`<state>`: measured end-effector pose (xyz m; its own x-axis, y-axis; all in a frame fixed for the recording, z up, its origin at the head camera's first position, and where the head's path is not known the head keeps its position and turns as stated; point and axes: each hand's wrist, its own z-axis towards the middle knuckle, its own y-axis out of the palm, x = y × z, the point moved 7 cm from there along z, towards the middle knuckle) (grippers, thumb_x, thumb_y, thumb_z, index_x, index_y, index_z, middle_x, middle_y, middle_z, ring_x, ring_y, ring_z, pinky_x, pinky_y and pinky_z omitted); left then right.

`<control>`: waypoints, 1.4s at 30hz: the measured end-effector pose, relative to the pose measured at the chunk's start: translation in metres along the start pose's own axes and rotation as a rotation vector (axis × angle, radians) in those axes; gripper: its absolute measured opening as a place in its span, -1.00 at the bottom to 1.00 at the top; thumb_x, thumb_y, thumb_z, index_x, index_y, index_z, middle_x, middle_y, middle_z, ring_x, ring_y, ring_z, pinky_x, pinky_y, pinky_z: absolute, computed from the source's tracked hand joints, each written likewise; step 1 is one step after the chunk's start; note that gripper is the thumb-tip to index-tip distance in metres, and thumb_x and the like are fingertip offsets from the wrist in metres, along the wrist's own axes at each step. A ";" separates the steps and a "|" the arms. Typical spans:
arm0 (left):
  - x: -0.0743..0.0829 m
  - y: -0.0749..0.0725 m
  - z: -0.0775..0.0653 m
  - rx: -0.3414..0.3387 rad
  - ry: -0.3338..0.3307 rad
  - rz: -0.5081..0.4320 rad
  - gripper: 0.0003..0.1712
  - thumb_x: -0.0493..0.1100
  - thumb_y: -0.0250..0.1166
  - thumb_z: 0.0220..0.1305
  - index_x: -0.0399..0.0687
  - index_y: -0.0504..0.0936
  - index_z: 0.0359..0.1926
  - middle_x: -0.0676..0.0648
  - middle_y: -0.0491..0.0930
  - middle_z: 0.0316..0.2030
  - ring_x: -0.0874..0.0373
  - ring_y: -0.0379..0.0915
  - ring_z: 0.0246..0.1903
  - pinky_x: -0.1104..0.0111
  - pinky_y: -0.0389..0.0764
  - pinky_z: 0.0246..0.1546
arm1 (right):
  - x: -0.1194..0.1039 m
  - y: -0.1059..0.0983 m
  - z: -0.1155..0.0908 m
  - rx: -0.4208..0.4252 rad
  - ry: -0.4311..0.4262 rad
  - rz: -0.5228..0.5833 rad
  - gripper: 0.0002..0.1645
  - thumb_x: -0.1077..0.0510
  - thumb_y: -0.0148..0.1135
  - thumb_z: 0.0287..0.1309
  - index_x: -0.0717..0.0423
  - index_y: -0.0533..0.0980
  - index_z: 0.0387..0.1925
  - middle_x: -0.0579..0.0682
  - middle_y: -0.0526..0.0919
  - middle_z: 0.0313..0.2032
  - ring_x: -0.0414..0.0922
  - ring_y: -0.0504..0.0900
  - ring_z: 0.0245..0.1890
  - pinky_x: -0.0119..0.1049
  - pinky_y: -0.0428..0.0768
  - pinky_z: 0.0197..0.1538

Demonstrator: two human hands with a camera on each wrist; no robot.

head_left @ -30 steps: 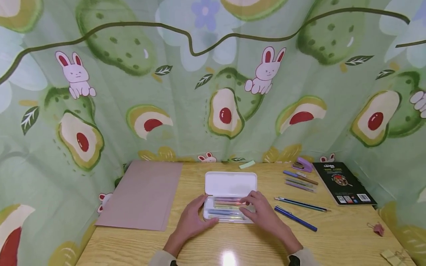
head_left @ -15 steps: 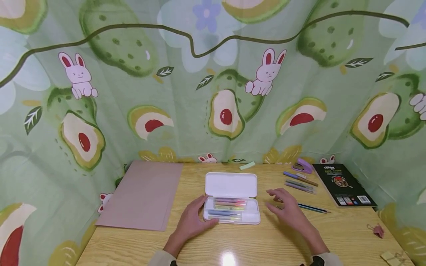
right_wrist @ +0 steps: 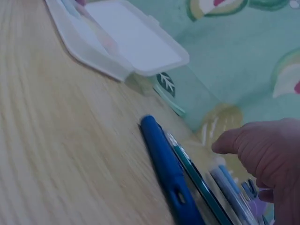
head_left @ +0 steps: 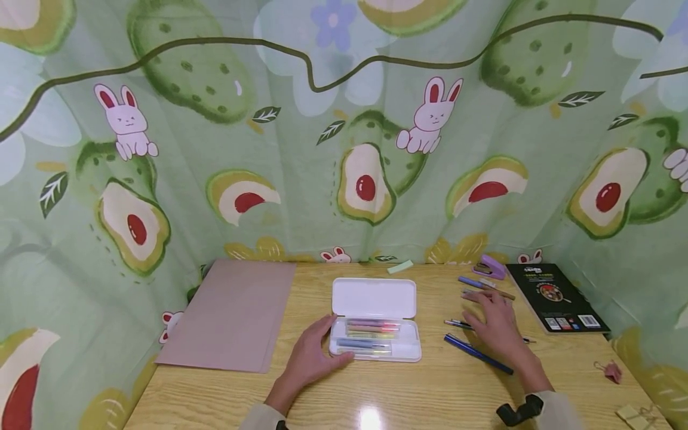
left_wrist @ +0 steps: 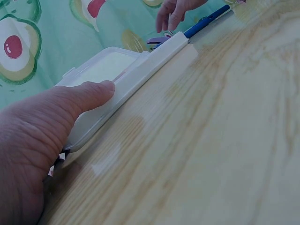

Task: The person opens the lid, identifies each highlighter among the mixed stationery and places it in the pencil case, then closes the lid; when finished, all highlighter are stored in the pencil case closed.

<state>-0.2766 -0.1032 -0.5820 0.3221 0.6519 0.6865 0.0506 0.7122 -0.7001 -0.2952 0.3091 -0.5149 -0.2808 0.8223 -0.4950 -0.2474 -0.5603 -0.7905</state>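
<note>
An open white pencil case [head_left: 407, 351] lies on the table, its lid [head_left: 374, 297] tipped back. Several coloured pens [head_left: 371, 328] rest inside, and the right part of the tray is bare. My left hand [head_left: 310, 357] grips the case's left end, thumb [left_wrist: 96, 95] on the front edge. Over on the right, my right hand [head_left: 497, 325] is above a group of slim pens [right_wrist: 229, 190], fingers bent slightly down and partly covering them. Whether the fingertips touch a pen I cannot tell. Below that hand lie a dark pencil [head_left: 458, 323] and a blue pen [head_left: 477, 353].
A mauve folder [head_left: 228, 316] lies at the left. At the back right are a purple stapler [head_left: 490, 267], a blue-and-brown pen [head_left: 472, 281] and a black booklet [head_left: 553, 295]. A green strip [head_left: 400, 267] lies by the curtain, a pink binder clip [head_left: 611, 371] far right.
My right hand has moved from the pencil case rightward and back to the slim pens, with nothing seen in its fingers. The left hand and the case stay in place.
</note>
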 end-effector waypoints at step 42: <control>0.004 -0.002 0.000 0.010 0.029 0.005 0.17 0.50 0.46 0.09 -0.05 0.37 0.55 -0.19 0.43 0.45 -0.20 0.33 0.44 -0.16 0.42 0.35 | -0.018 0.004 -0.009 -0.173 0.007 0.108 -0.93 0.27 0.28 0.42 0.23 0.55 -0.16 -0.09 0.59 -0.36 -0.23 0.48 -0.37 -0.30 0.52 -0.31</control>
<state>-0.2753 -0.1020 -0.5775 0.3499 0.6480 0.6765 0.0391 0.7114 -0.7017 -0.2831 0.2930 -0.5127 -0.2903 0.7594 -0.5822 -0.0530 -0.6203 -0.7826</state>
